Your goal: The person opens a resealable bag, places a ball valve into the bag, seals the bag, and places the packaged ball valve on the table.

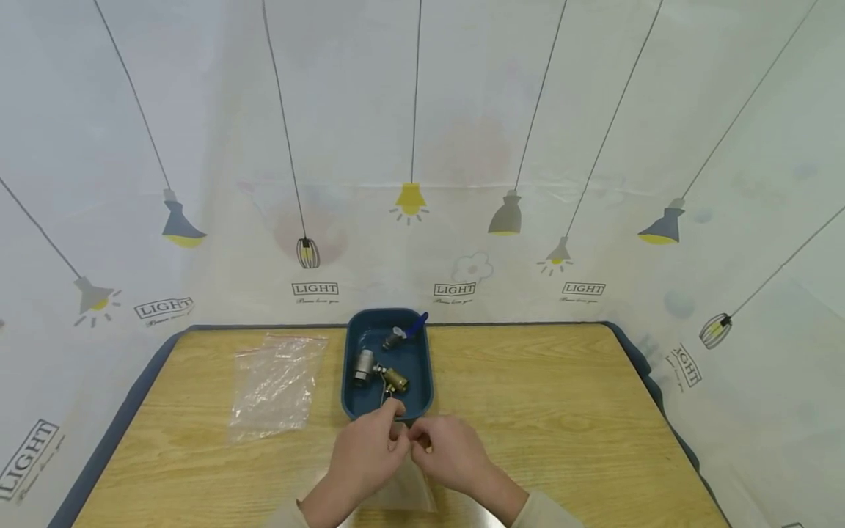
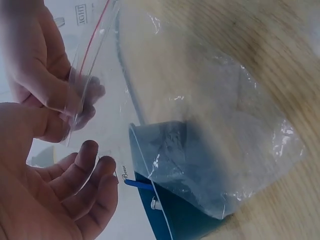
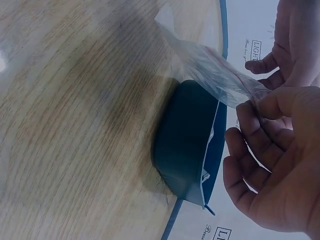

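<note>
A clear zip bag (image 1: 403,490) with a red line along its mouth hangs below both hands; its body looks flat in the left wrist view. My left hand (image 1: 368,449) pinches the bag's top edge between thumb and index finger, the other fingers loosely bent. Close beside it, my right hand (image 1: 454,453) pinches the same edge with thumb and fingertips. Just beyond the hands stands a blue tray (image 1: 430,389). It holds a silver metal fitting (image 1: 364,365), a brass valve (image 1: 397,380) and a valve with a blue handle (image 1: 416,325). The left hand partly covers the tray's near end.
Another clear zip bag (image 1: 277,389) lies flat on the wooden table (image 1: 541,396), left of the tray. A pale wall covering (image 1: 370,110) printed with lamps rises behind the table's far edge and along its sides.
</note>
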Available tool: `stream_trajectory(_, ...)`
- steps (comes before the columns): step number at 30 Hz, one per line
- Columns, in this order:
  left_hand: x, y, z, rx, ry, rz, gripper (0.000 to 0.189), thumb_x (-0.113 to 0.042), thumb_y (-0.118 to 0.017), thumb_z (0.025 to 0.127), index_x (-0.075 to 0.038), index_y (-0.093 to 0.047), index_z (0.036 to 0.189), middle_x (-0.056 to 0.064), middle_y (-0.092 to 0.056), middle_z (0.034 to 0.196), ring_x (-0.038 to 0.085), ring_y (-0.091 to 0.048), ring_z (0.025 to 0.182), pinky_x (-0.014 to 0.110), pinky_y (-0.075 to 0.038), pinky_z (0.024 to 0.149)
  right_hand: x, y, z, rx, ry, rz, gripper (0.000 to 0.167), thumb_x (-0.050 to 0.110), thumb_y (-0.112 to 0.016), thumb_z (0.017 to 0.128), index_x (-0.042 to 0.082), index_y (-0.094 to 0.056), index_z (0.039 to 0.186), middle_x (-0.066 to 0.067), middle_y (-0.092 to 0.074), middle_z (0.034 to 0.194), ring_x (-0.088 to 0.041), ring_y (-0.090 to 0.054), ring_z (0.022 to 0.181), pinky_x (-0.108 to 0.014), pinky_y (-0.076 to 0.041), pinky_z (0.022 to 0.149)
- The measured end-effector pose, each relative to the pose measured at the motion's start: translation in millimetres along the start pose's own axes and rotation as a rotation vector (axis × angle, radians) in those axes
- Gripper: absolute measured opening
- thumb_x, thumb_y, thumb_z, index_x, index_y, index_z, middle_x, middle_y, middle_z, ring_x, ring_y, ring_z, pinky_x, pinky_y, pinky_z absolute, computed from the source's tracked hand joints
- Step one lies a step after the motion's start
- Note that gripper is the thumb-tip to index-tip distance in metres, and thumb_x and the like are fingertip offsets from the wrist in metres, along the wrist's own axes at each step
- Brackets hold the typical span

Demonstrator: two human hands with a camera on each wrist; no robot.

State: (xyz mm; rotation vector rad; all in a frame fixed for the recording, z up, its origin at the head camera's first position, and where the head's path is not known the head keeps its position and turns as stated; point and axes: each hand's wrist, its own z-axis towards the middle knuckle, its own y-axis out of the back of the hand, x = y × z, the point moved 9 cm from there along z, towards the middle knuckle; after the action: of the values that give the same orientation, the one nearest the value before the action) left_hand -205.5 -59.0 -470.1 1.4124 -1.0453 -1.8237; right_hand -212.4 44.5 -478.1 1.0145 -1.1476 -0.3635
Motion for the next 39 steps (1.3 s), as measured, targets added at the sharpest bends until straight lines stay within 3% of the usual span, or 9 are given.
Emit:
stream_trajectory(2, -3.3, 1.6, -1.4, -0.036, -0.020, 0.035, 0.019, -0.028, -0.062, 0.087, -0.022, -0.064, 0.105, -0.012, -0.065, 0.075, 0.001, -0.048, 0.059, 0.019, -0.037, 0.049, 1, 1, -0.2, -0.008, 0.004, -0.016, 0.011, 0.018, -0.063, 0.085, 0.017, -0.074, 0.085, 0.012, -0.066, 0.072, 0.006, -0.052, 0.060, -0.015, -0.042, 0.054)
stream_trajectory(9, -14.6, 12.4, -6.7, -0.196, -0.088, 0.154, 0.013, -0.025, -0.068, 0.082, -0.021, -0.066, 0.094, -0.013, -0.064, 0.070, 0.005, -0.049, 0.059, 0.018, -0.035, 0.048, 5, 3, -0.5, -0.061, 0.026, -0.080, 0.011, 0.019, -0.064, 0.086, 0.018, -0.074, 0.082, 0.014, -0.063, 0.067, 0.007, -0.047, 0.057, -0.013, -0.040, 0.052)
stream_trajectory(16, -17.0, 12.2, -5.5, -0.172, -0.088, 0.125, 0.009, -0.019, -0.070, 0.079, -0.022, -0.067, 0.086, -0.015, -0.061, 0.063, 0.005, -0.050, 0.059, 0.019, -0.034, 0.049, 6, 3, -2.2, -0.112, 0.070, -0.174, 0.009, 0.019, -0.066, 0.084, 0.020, -0.073, 0.078, 0.015, -0.061, 0.065, 0.006, -0.047, 0.057, -0.013, -0.039, 0.053)
stream_trajectory(22, -17.2, 14.8, -5.7, -0.212, -0.090, 0.128, 0.008, -0.016, -0.071, 0.079, -0.023, -0.068, 0.082, -0.014, -0.060, 0.061, 0.005, -0.049, 0.057, 0.019, -0.035, 0.050, 11, 8, -4.5, -0.188, 0.113, -0.282, 0.007, 0.019, -0.068, 0.078, 0.022, -0.070, 0.072, 0.016, -0.060, 0.061, 0.004, -0.048, 0.055, -0.015, -0.039, 0.055)
stream_trajectory(39, -15.4, 11.9, -4.1, -0.233, -0.089, 0.163, 0.010, -0.015, -0.070, 0.075, -0.024, -0.069, 0.077, -0.012, -0.066, 0.066, 0.009, -0.056, 0.059, 0.023, -0.040, 0.050, 8, 6, -4.0, -0.140, 0.053, -0.319, 0.012, 0.017, -0.067, 0.075, 0.022, -0.061, 0.066, 0.015, -0.048, 0.053, 0.001, -0.039, 0.048, -0.018, -0.030, 0.047)
